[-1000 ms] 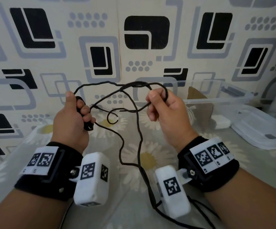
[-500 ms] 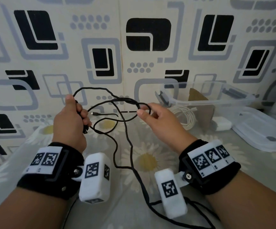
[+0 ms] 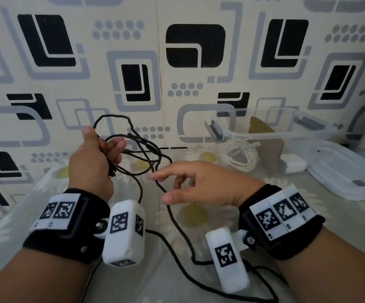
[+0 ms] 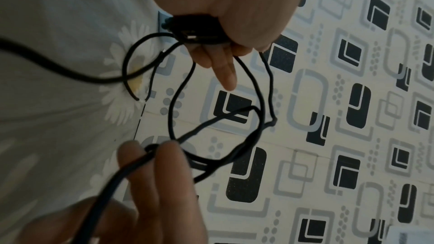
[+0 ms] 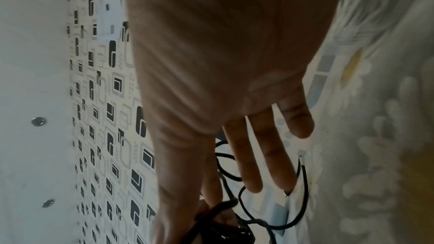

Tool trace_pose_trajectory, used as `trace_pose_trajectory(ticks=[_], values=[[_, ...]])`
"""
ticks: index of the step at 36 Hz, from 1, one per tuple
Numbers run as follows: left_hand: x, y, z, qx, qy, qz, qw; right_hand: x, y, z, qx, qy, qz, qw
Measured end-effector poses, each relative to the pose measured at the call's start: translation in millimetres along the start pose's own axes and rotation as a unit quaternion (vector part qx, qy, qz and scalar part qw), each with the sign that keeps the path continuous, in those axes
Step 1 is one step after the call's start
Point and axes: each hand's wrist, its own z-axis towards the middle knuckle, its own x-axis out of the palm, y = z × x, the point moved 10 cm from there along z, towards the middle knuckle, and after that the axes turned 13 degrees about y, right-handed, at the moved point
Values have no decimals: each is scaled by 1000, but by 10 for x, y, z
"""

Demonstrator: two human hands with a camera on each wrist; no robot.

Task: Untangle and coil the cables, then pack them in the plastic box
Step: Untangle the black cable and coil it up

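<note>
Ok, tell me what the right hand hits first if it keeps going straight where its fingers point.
Probably the black cable: the right hand points left toward the strands hanging below the left hand. Depth is unclear.

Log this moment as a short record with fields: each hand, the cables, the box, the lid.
left hand: raised, grips gathered loops of the black cable
right hand: fingers spread and relaxed beside the hanging strand, gripping nothing
black cable: partly looped in the left hand, the rest trails down across the floral cloth
white cable: coiled, lying in the plastic box
plastic box: clear, open, set against the wall
lid: off, lying to the right of the box
</note>
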Motion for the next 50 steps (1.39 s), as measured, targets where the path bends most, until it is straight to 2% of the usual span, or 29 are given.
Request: trace_pose_trajectory(ticks=[5, 7, 9, 11, 14, 16, 19, 21, 24, 28, 30, 33, 36, 40, 42, 45, 50], values=[[22, -46, -29, 12, -3, 5, 1000, 241, -41, 2, 18, 118, 74, 990], [27, -60, -47, 12, -7, 1, 1000, 251, -62, -14, 32, 123, 78, 989], [14, -75, -53, 12, -11, -2, 1000, 87, -92, -14, 36, 55, 59, 996], [-36, -98, -70, 11, -26, 1, 1000, -179, -132, -42, 31, -63, 33, 997], [-114, -113, -76, 3, -43, 11, 999, -518, -189, -143, 30, -211, -49, 976], [-136, -118, -69, 1, -47, 29, 998, -627, -198, -194, 26, -262, -75, 962], [-139, -190, -71, 29, -50, 89, 994, -665, -236, -215, 51, -286, -109, 951], [-104, -328, -82, 81, -41, 173, 981, -639, -293, -200, 70, -280, -98, 952], [-55, -418, -90, 122, -29, 212, 969, -630, -342, -191, 80, -282, -93, 951], [-45, -367, -71, 106, -15, 174, 979, -669, -424, -209, 101, -296, -66, 948], [-44, -324, -76, 86, -13, 167, 982, -635, -419, -191, 103, -279, -48, 953], [-38, -242, -103, 46, -20, 144, 988, -548, -306, -150, 75, -239, -35, 967], [-20, -250, -127, 47, -25, 158, 986, -491, -171, -142, 34, -226, -19, 973], [-95, -236, -117, 38, -42, 153, 987, -606, -128, -237, -15, -295, 46, 954], [-116, -266, -106, 44, -46, 177, 982, -638, -160, -259, -34, -299, 113, 947], [-124, -280, -102, 52, -48, 189, 979, -551, -132, -207, -71, -238, 205, 947], [-145, -270, -140, 55, -62, 190, 978, -294, 25, -112, -131, -89, 322, 933]])
